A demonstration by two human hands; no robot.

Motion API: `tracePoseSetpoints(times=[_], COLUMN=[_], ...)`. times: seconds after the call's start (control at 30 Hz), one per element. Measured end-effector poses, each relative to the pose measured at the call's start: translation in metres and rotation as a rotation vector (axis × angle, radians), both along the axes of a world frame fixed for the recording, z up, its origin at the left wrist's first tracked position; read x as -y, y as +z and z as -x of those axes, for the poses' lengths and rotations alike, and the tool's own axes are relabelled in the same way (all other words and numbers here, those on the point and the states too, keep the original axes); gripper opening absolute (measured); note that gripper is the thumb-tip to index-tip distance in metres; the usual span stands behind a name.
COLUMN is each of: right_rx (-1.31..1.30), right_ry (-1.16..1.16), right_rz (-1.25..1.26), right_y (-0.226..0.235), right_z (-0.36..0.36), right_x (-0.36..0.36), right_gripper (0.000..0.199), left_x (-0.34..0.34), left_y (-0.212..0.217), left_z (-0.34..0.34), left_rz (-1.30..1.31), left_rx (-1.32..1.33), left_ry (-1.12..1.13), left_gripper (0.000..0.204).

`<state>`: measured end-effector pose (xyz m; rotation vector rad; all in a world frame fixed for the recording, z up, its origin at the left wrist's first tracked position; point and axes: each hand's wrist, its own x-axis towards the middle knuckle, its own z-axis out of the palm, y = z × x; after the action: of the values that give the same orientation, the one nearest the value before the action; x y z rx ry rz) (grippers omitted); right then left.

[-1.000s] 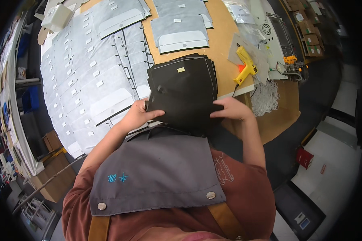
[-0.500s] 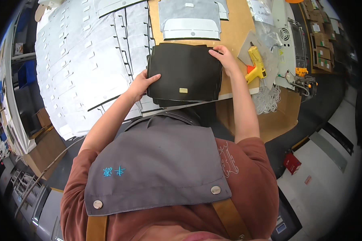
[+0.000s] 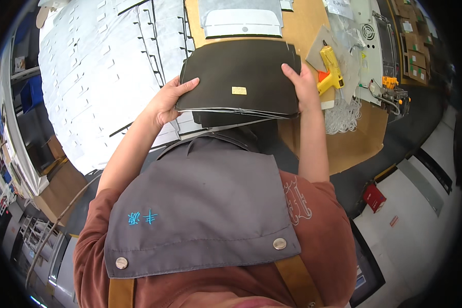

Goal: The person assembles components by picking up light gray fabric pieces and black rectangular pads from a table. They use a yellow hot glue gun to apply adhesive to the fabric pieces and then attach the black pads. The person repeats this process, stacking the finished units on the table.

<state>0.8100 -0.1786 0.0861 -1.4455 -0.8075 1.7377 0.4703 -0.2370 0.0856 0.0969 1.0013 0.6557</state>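
Note:
A stack of thin black flat panels (image 3: 236, 66) is held in front of me, a small gold label (image 3: 239, 91) on its top sheet. Its near edge appears raised, showing several layers. My left hand (image 3: 170, 98) grips the left side, thumb on top and fingers hidden underneath. On the right side my right hand (image 3: 304, 84) holds in the same way. More black material (image 3: 220, 121) shows below the near edge. Just beyond lies a grey panel (image 3: 242, 23) with a whitish flap and a dark edge.
Overlapping white-grey pieces (image 3: 87, 92) with small tabs cover the table's left. At right lie a yellow glue gun (image 3: 331, 69) and clear plastic bags (image 3: 344, 41). White loops (image 3: 343, 117) hang over an open cardboard box (image 3: 362, 141). A machine (image 3: 372, 56) stands at far right.
The black stack has been lifted and tilted, and its near edge now shows layers. My right hand has moved from the far right corner down to the right side.

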Motion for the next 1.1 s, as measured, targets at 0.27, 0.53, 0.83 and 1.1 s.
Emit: tracePoseSetpoints(times=[0.27,0.53,0.83,1.1], right_rx=[0.088,-0.099,0.639,0.671], right_ry=[0.051,-0.036,-0.157,0.24], right_rz=[0.187,0.125,-0.181,-0.502], right_y=[-0.087,-0.086,-0.111,-0.022], right_z=[-0.019,-0.018,-0.037,0.086], right_x=[0.049,0.048,0.05,0.006], right_gripper=[0.033,0.031,0.029,0.01], left_x=[0.075,0.071,0.077,-0.059], left_y=[-0.085,-0.087,-0.057,-0.045], left_z=[-0.019,-0.015,0.028,0.11], left_rz=[-0.015,-0.182,-0.594,-0.776], left_rx=[-0.336,-0.425,-1.056,-1.25], left_ry=[-0.178,-0.272,-0.498,-0.162], left_gripper=[0.043,0.044,0.023,0.018])
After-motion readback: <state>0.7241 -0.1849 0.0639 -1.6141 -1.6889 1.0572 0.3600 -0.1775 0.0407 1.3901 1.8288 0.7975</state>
